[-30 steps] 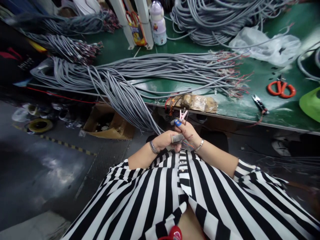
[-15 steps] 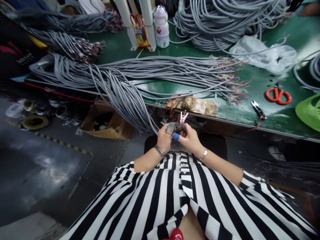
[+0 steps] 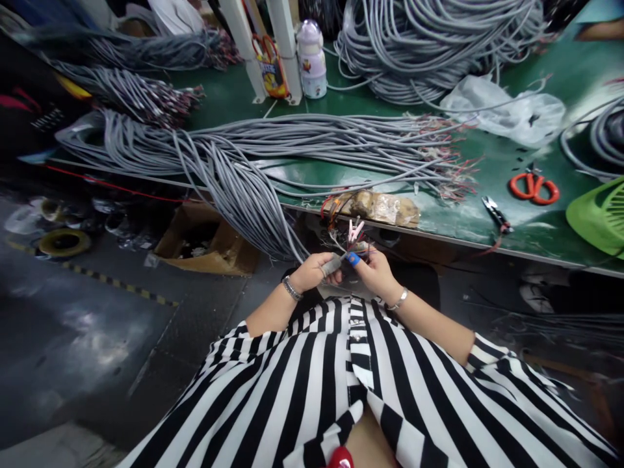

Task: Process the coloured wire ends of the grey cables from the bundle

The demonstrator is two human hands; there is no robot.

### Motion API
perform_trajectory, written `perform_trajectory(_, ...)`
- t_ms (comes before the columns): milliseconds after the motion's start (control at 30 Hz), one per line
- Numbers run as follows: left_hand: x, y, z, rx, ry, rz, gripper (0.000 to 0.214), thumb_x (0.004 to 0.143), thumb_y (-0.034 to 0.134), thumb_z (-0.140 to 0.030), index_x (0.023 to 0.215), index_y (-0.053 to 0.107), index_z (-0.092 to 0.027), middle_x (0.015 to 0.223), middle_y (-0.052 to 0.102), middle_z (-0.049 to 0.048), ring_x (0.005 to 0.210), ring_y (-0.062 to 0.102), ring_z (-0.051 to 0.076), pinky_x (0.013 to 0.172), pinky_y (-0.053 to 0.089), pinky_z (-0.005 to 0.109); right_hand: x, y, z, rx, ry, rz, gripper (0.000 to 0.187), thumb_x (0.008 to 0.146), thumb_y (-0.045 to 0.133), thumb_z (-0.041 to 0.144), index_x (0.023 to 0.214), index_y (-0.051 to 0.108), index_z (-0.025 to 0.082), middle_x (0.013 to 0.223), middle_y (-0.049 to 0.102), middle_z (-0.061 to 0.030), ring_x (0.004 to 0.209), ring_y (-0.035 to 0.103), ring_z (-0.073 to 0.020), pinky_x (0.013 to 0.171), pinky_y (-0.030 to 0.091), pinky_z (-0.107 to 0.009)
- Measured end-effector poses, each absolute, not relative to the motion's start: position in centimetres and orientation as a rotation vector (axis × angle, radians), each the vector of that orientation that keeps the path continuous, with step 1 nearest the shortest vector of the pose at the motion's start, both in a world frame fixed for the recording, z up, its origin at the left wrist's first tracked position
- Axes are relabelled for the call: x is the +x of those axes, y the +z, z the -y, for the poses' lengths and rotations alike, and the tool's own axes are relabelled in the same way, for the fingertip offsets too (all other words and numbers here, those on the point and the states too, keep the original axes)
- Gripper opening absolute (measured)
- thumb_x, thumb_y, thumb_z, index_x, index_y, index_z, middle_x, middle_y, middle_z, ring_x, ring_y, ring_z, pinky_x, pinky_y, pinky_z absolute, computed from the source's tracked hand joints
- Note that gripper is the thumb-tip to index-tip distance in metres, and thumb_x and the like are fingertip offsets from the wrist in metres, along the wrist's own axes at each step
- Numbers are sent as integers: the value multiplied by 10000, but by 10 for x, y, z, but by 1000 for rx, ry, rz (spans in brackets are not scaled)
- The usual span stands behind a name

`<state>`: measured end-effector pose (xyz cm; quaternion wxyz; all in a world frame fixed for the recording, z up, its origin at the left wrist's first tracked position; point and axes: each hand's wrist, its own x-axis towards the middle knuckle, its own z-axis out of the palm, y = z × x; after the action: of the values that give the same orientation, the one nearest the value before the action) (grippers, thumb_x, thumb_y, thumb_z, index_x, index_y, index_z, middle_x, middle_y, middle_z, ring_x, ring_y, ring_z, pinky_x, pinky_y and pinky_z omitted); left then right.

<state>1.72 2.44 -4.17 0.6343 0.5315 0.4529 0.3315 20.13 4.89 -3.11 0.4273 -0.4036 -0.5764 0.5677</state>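
Wires fan out, pale and loose, from between my two hands, held in front of my striped shirt just off the near edge of the green desk. My left hand, a grey cover on its thumb, is closed in a pinch on the wires; my right hand, its thumb wrapped in blue tape, grips them from the other side, the fingertips of the two almost meeting. Exactly which strand each one has is too small to tell. A pink clip stands just beyond my fingers, near a block on the desk's edge. To my left, a sheaf of grey cables hangs over that edge and runs down toward my left hand, while others lie along the desk, their stripped red and white ends pointing right. Beyond those ends are snips, orange-handled scissors and a green basket, with a clear bag farther back beside a large grey coil. A bottle stands upright by a white post, next to a yellow packet. Below the desk, on the floor, sits an open carton.
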Motion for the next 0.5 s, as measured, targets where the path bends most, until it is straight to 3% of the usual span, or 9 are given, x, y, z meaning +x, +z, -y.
perform_trajectory(167, 38, -45, -18, 1263, 1093, -1229, 471, 812, 624, -591, 715, 629, -131, 616, 647, 25, 540, 599, 98, 543, 498, 210, 194, -26, -46, -957, 1745, 1022, 280, 725, 729, 383, 766, 526, 194, 539, 430, 75, 440, 301, -51, 420, 222, -193)
perform_trajectory(300, 44, -48, -14, 1296, 1224, -1304, 387, 815, 645, -529, 808, 679, -143, 670, 675, 27, 587, 621, 118, 576, 527, 233, 191, -24, -42, -938, 1996, 882, 336, 667, 754, 376, 668, 477, 185, 527, 435, 69, 392, 233, -22, 375, 97, -191)
perform_trajectory(500, 41, -48, -13, 1287, 1294, -1361, 330, 848, 626, -457, 749, 679, -147, 645, 664, 18, 568, 595, 103, 578, 512, 217, 192, -22, -41, -1006, 1877, 916, 362, 645, 775, 417, 766, 523, 187, 537, 436, 86, 404, 271, -27, 369, 148, -174)
